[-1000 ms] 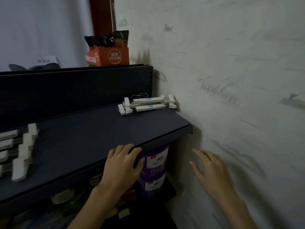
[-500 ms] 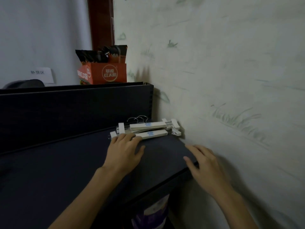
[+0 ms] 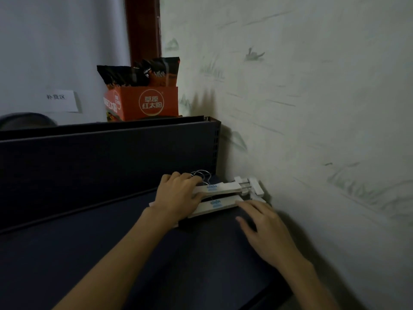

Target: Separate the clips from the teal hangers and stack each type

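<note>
Dark shelf in a corner against a pale patterned wall. Small pile of pale clip hangers at the shelf's back right — wire hooks behind, white clips at the wall end. Left hand rests over the pile's left end, fingers curled on it. Right hand flat, fingertips touching the front hanger's right end. Orange snack box up on the back panel.
</note>
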`<state>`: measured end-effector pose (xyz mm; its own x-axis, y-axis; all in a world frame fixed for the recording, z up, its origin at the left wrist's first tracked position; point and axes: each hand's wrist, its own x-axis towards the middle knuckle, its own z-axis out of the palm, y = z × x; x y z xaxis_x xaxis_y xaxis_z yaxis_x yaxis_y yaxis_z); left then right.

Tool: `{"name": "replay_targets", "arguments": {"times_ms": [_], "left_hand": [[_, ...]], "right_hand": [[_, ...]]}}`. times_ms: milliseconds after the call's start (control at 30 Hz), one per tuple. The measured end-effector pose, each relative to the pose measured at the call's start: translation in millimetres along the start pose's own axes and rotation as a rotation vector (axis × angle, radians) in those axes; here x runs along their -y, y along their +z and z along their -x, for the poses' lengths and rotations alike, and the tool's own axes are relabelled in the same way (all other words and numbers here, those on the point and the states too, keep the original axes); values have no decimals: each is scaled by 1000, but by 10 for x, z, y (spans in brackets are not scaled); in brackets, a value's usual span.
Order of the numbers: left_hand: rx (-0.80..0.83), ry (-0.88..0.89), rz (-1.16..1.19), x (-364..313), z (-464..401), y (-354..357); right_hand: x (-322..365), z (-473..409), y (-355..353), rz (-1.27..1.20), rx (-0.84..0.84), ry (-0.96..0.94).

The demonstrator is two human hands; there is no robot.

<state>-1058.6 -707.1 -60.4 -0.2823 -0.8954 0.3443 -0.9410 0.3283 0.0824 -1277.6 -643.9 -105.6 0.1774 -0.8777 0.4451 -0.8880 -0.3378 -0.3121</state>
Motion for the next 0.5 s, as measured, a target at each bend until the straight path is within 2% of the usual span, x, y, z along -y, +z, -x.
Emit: {"name": "replay_targets", "arguments": {"times_ms": [233,500], "left_hand": [[134,30,51,-176,-232,132],[92,0,201,-255,-249,119]], "right_hand": [[-15,-191,117,-52,63,-112],[-72,-276,161,-96,64,-170]]}}
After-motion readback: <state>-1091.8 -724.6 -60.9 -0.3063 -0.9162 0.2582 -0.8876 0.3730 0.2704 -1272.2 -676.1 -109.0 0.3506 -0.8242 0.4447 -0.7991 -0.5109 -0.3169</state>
